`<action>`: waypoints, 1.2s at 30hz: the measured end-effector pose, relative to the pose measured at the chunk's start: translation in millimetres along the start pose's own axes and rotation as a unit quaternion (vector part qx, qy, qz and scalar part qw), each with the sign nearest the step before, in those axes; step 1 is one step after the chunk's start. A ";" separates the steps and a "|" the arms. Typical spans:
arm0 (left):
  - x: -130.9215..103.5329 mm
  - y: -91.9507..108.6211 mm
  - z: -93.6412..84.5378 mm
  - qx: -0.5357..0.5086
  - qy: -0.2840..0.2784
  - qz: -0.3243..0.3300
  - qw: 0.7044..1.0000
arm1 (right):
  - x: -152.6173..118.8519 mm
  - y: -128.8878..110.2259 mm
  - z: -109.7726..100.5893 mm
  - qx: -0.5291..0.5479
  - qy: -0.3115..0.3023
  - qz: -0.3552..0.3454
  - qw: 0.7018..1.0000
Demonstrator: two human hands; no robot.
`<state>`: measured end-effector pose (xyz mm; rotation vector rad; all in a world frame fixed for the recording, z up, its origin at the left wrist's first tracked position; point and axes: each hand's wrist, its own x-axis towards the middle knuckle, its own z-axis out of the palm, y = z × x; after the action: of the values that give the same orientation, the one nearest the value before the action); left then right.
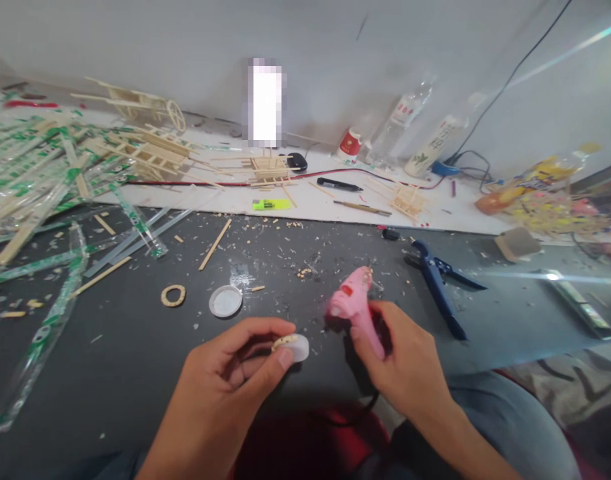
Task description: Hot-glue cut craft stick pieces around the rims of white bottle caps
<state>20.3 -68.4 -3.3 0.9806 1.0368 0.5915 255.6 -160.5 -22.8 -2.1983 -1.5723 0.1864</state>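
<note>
Between the thumb and fingers of my left hand (235, 373) is a small white plastic cap (300, 348), with a row of short wooden pieces (284, 342) along its side. My right hand (405, 353) is wrapped round the handle of a pink glue gun (358, 303), whose body tilts up to the right. Its trigger is hidden behind my fingers. Beyond my left hand lie a ring of small wooden pieces (173, 295) and a round, whitish shallow lid (225, 301). A loose wooden stick (215, 245) lies farther back.
Plastic-wrapped sticks (40, 173) heap up at the left. Blue pliers (440, 287) lie to the right on the dark table (135, 373), among scraps. Along the back stand a wooden cart model (140, 107), a paper cup (349, 145) and several bottles (403, 117).
</note>
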 end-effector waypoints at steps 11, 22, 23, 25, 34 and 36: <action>8.5 -12.4 2.8 0.020 -0.027 0.004 0.999 | -23.3 14.3 3.0 0.583 -0.111 0.143 0.792; 16.4 -26.9 -0.3 0.047 -0.031 0.026 0.998 | -13.9 15.4 -4.1 0.405 -0.218 0.028 0.887; 16.0 -27.1 -0.2 0.054 -0.028 0.032 0.998 | -12.7 13.3 -5.0 0.392 -0.213 0.023 0.895; 14.9 -26.3 0.3 0.076 -0.022 0.048 0.996 | -12.3 11.1 -5.9 0.375 -0.199 0.004 0.905; 12.9 -28.3 -4.4 0.146 0.006 0.081 0.986 | -15.4 14.1 2.4 0.332 -0.168 -0.045 0.927; 11.4 -29.9 -5.9 0.146 0.007 0.072 0.987 | -11.8 11.5 3.4 0.346 -0.156 -0.054 0.924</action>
<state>18.8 -71.0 -35.7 1.3179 1.0913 0.5747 260.3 -173.6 -32.3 -1.5694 -1.4668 0.9426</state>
